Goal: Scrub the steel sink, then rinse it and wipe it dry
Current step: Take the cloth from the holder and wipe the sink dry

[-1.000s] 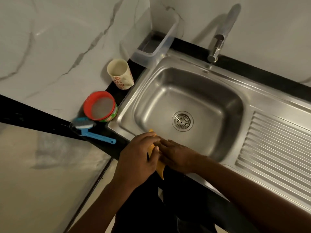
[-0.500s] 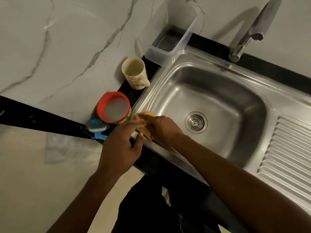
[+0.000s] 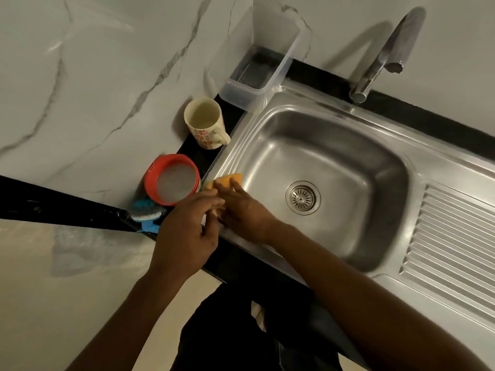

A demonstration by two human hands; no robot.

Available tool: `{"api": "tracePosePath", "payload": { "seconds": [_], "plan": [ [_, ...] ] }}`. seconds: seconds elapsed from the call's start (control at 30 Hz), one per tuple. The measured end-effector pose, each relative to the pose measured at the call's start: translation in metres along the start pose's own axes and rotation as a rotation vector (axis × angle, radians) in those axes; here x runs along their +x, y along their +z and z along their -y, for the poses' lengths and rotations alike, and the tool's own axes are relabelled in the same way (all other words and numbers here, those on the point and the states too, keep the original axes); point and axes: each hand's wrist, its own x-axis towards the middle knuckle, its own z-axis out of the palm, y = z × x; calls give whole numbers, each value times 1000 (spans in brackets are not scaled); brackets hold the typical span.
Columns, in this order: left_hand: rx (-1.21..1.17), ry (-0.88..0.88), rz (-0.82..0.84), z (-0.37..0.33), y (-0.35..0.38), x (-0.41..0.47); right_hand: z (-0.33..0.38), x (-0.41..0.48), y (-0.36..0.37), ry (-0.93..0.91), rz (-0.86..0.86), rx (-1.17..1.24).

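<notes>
With your right hand (image 3: 243, 215) pressing the yellow cloth (image 3: 231, 179) flat and your left hand (image 3: 184, 234) touching it, hold unclear, you've shifted along the sink (image 3: 348, 145) rim until the red tub (image 3: 171, 158) sits just left: edge-wiping seems underway.

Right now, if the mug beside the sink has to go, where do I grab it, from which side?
The handle, from the sink side. The mug stands upright with its handle jutting toward the sink, likely the freest approach: the wall is close on the opposite side, the clear container stands behind it, the red tub in front.
</notes>
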Motion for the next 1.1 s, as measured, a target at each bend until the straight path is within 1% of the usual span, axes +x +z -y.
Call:
{"api": "tracePosePath", "payload": {
  "seconds": [0.07, 0.13, 0.17, 0.3, 0.37, 0.43, 0.5, 0.57, 0.6, 0.63, 0.7, 0.77, 0.83, 0.9, 0.97, 1.0, 1.1],
  "plan": [
    [3, 13, 17, -2, 1, 4, 1, -9, 12, -59, -28, 0],
    [9, 34, 30, -4, 4, 9, 8, -26, 5, -75, 10, 58],
    [15, 42, 33, -5, 5, 11, 11, -38, -2, -53, 37, 92],
    [7, 56, 70, -4, 10, 21, 3, -89, -39, 108, 87, 230],
    [4, 69, 89, -4, 11, 26, 0, -113, -56, 146, 68, 295],
    [-6, 80, 101, -2, 13, 32, -5, -132, -72, 192, 89, 336],
    [-16, 93, 109, -1, 15, 38, -16, -142, -86, 289, 172, 359],
    [-28, 98, 114, 0, 16, 42, -32, -143, -99, 440, 224, 455],
    [-30, 104, 115, 0, 16, 45, -41, -140, -106, 506, 191, 521],
    [-32, 112, 115, 0, 16, 47, -47, -135, -114, 574, 101, 579],
    [-36, 119, 123, 1, 15, 51, -54, -116, -128, 650, -198, 685],
    [-36, 117, 133, 1, 15, 53, -58, -86, -140, 594, -478, 794],
    [-37, 114, 134, 1, 14, 55, -68, -48, -143, 509, -608, 779],
    [-36, 110, 139, 1, 15, 56, -84, -6, -143, 550, -744, 714],
    [-31, 111, 149, 4, 16, 58, -101, 32, -134, 601, -841, 673],
    [-29, 111, 154, 5, 16, 59, -101, 47, -130, 606, -844, 682],
    [-18, 119, 170, 9, 18, 61, -88, 88, -108, 537, -759, 711]
  ]
}}
